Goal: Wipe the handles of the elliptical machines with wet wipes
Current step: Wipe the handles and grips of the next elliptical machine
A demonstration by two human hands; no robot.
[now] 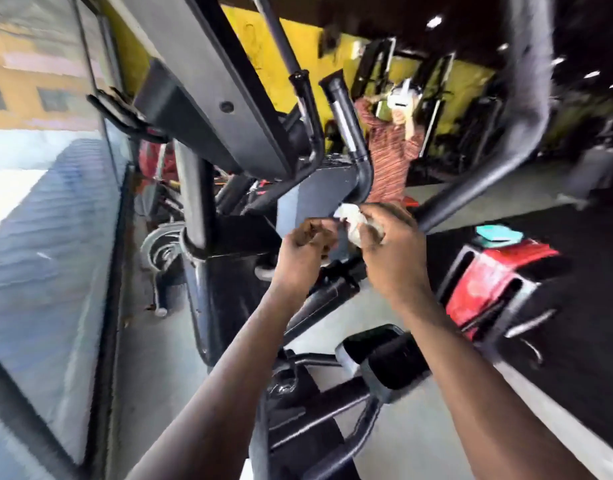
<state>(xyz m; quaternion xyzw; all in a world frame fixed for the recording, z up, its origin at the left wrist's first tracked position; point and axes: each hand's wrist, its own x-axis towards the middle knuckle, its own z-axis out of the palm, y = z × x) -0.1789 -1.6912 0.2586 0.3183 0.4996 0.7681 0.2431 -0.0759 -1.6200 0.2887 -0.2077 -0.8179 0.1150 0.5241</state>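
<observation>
Bunched in the right hand (389,249), the wet wipe (351,221) sits below the elliptical's handle (348,124) while the left hand (306,249) pinches its edge; soft and limp, it likely works best wrapped around the bar.

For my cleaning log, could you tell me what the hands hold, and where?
The right hand grips a crumpled white wet wipe bunched in its fingers; the left hand pinches its edge.

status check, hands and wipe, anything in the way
Right hand grips crumpled wet wipe. Left hand curled, pinching its edge. Curved handle just above, not yet touched. Nothing in between.
</observation>
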